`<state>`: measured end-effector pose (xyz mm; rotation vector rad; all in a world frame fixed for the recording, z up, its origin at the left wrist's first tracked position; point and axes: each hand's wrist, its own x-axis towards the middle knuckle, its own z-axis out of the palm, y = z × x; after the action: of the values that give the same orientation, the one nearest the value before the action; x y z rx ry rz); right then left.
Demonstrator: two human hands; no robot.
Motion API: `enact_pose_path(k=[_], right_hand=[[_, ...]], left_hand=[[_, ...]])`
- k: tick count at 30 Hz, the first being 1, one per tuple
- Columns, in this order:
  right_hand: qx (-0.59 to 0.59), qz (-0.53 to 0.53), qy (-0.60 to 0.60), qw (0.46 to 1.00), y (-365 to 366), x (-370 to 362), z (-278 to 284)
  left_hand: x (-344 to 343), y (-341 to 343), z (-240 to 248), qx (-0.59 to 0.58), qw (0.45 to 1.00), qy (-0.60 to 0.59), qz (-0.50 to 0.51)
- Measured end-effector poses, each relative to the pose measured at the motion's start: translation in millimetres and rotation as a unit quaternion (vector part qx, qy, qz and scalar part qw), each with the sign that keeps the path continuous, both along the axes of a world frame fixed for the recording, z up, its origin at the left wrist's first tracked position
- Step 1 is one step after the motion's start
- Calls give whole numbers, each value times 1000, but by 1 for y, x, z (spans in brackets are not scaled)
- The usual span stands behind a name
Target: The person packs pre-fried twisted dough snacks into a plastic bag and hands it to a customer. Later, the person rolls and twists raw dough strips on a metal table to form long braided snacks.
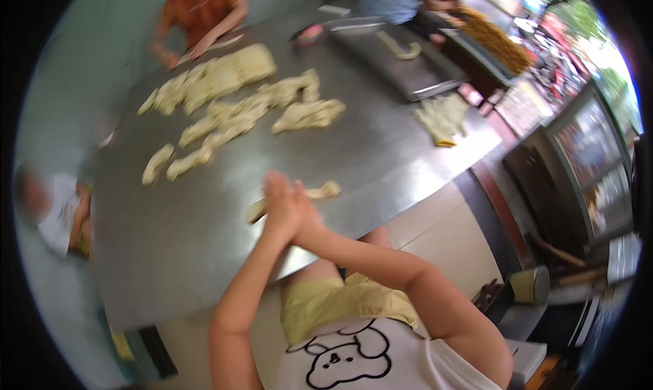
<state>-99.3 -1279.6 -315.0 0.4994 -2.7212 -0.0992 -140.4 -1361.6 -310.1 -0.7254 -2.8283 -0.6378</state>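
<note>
A short strip of pale dough (325,191) lies on the metal table near its front edge, and both my hands are over its middle. My left hand (279,203) has its fingers stretched out flat, pointing away from me. Against it, side by side and touching, is my right hand (306,216), its fingers straight too. The dough shows on either side of the hands; whether the palms press on it cannot be made out. Farther back lie several twisted dough pieces (231,114) and a wide slab of dough (231,70).
The steel table (381,152) fills the middle. A metal tray (408,70) with a dough strip stands at the far right, near pale work gloves (442,118). One person in orange (204,12) handles dough across the table; others are at left and back. A glass-fronted cabinet (578,165) stands right.
</note>
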Motion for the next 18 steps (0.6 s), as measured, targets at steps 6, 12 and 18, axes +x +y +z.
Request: enact_pose_path(k=[6,12,18], right_hand=[[-64,-90,-12,994,11,-101,17],[-54,69,-94,992,31,45,37],[-24,-92,-23,995,36,3,21]], left_hand=[[-96,-12,22,1,997,79,15],[61,-58,31,-100,981,53,-159],[49,-26,36,-131,988,44,67]])
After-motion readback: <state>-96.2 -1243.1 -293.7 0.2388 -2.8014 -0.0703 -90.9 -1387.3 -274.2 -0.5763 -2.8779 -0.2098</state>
